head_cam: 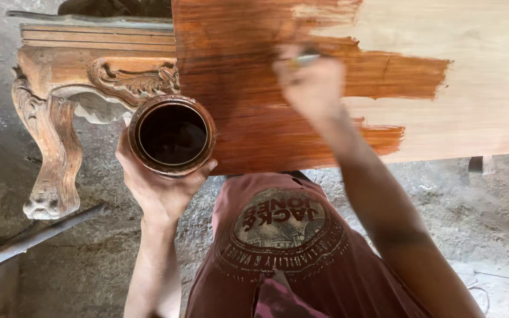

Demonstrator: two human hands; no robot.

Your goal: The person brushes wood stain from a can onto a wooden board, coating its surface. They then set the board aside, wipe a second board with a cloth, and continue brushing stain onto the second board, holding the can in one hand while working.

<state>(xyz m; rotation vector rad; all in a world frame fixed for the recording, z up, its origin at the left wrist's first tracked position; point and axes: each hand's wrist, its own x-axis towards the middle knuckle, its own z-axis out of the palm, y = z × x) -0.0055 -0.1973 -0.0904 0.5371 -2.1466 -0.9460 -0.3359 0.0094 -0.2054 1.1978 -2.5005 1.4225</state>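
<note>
Right hand [310,82] blurred, fingers closed round brush [304,59], only pale ferrule visible; bristles hidden. Brush on wooden panel [490,88], at edge between stained and bare wood. Panel long axis left-right; bare wood lies rightward of right hand, which is nearer. Left hand [160,185] wrapped under open tin of dark stain [172,135], upright, mouth up, beside panel's left corner. Carved table leg [51,147] further left.

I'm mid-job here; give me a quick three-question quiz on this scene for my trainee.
1. True or false: the left hand holds the can of dark stain.
2. Which part of the board is already stained: A) left, B) right?
3. Fill in: the right hand holds a ____ against the board.

Key: 1 true. 2 A; the right part is bare pale wood. 3 brush, blurred, only its handle shows. A carved table stands to the left.
</note>
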